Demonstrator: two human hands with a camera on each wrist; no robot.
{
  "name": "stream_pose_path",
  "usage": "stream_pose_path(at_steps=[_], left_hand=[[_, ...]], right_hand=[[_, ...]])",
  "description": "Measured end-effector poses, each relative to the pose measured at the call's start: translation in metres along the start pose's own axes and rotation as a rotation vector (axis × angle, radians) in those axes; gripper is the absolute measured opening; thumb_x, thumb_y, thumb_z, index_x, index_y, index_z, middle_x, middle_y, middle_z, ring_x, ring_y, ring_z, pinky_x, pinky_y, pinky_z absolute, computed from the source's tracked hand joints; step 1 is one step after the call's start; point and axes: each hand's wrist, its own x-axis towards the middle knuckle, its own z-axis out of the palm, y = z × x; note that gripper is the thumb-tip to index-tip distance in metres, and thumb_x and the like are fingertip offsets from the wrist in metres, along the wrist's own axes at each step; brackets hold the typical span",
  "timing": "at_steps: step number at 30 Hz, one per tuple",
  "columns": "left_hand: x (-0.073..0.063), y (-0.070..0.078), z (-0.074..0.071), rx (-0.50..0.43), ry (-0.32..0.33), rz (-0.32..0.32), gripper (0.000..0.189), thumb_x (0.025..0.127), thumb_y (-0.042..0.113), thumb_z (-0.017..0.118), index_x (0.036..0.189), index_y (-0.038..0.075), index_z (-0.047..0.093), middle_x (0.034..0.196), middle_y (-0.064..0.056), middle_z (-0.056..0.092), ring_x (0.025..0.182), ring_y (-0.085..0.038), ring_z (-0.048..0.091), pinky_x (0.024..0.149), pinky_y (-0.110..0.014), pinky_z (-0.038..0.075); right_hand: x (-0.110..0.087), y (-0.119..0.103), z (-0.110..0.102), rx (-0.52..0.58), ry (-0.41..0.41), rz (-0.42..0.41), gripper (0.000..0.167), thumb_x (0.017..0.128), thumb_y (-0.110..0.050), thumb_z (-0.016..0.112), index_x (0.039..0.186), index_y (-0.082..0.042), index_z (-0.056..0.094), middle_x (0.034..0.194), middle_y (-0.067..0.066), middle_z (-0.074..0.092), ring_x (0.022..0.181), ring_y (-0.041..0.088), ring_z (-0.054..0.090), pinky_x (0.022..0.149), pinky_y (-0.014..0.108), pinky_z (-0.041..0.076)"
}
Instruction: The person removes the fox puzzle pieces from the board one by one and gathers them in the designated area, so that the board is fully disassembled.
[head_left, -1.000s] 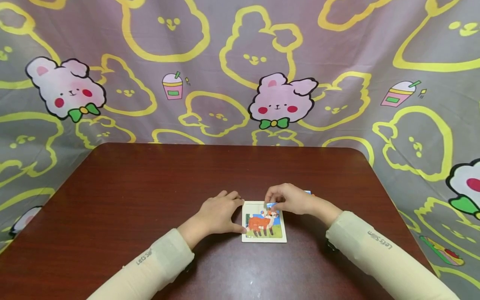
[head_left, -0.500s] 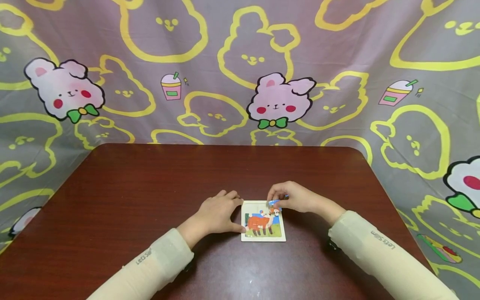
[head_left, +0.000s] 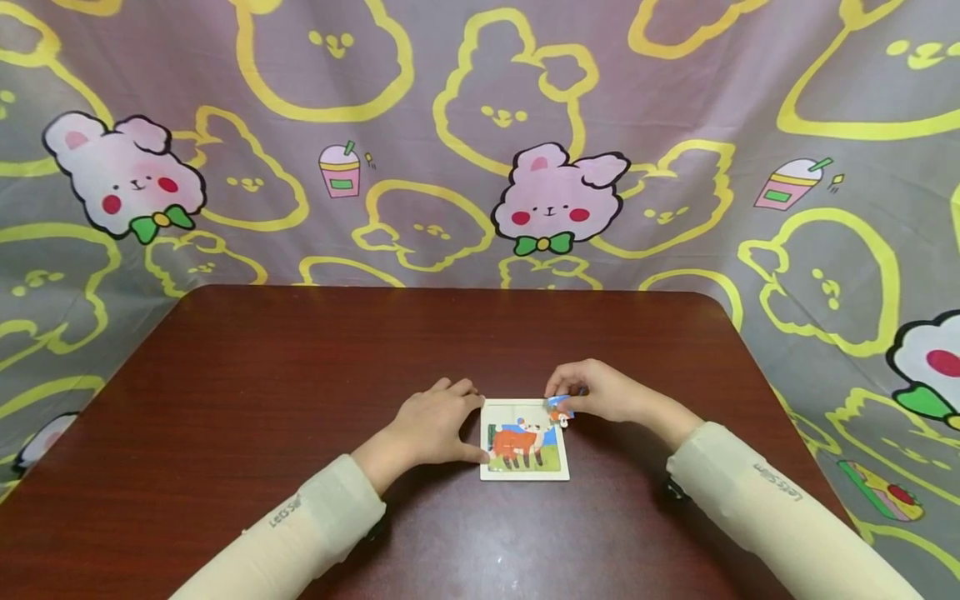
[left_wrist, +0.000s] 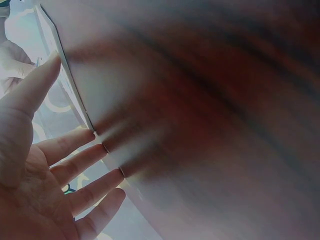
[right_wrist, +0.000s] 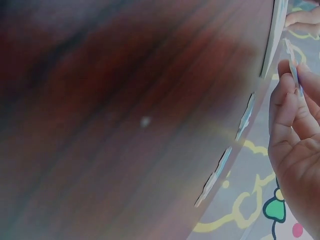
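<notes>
A small jigsaw puzzle board [head_left: 525,477] with a pale rim lies on the table, showing an orange four-legged animal on green ground. Its upper part is bare where pieces are out. My left hand [head_left: 431,425] rests at the board's left edge, thumb near the lower corner and fingers by the upper one; in the left wrist view its fingers [left_wrist: 80,162] are spread and fairly straight. Just over the board's upper right corner, my right hand [head_left: 600,393] pinches a puzzle piece [head_left: 560,417] with blue and orange print. The right wrist view shows this piece [right_wrist: 293,62] edge-on between thumb and fingers.
Two loose puzzle pieces [right_wrist: 245,117] [right_wrist: 214,176] lie flat on the table beside the board, mostly hidden behind the right hand in the head view. The brown table [head_left: 337,350] reaches back to a patterned curtain [head_left: 420,100] that also hangs along both sides.
My right hand has drawn the pinched piece off the board's upper area, up and to the right, uncovering bare board by the animal's head. The left hand has stayed at the board's edge.
</notes>
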Motion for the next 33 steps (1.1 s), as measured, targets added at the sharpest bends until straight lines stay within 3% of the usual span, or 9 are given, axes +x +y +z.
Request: stream_pose_path(at_steps=[11, 19, 33], left_hand=[[0.000, 0.000, 0.000, -0.009, 0.001, -0.003, 0.079, 0.072, 0.062, 0.080, 0.134, 0.016, 0.063, 0.134, -0.001, 0.059, 0.122, -0.028, 0.054, 0.083, -0.050, 0.055], [0.001, -0.001, 0.001, -0.004, 0.013, 0.007, 0.080, 0.071, 0.063, 0.079, 0.134, 0.016, 0.063, 0.133, -0.001, 0.059, 0.121, -0.028, 0.055, 0.083, -0.050, 0.055], [0.001, -0.003, 0.002, -0.002, 0.021, 0.015, 0.079, 0.070, 0.063, 0.080, 0.132, 0.017, 0.064, 0.132, 0.000, 0.059, 0.122, -0.030, 0.055, 0.082, -0.052, 0.055]], right_hand=[[-0.012, 0.010, -0.009, -0.010, 0.051, 0.011, 0.013, 0.088, -0.003, 0.072, 0.099, -0.008, 0.069, 0.085, -0.001, 0.073, 0.081, 0.007, 0.062, 0.076, 0.026, 0.050], [-0.023, 0.020, -0.019, 0.007, 0.100, 0.026, 0.010, 0.089, -0.003, 0.070, 0.098, -0.007, 0.068, 0.078, 0.001, 0.070, 0.074, 0.006, 0.060, 0.072, 0.025, 0.048], [-0.041, 0.039, -0.040, 0.001, 0.178, 0.118, 0.014, 0.089, -0.002, 0.070, 0.103, -0.004, 0.069, 0.081, 0.002, 0.067, 0.069, 0.009, 0.059, 0.064, 0.024, 0.046]])
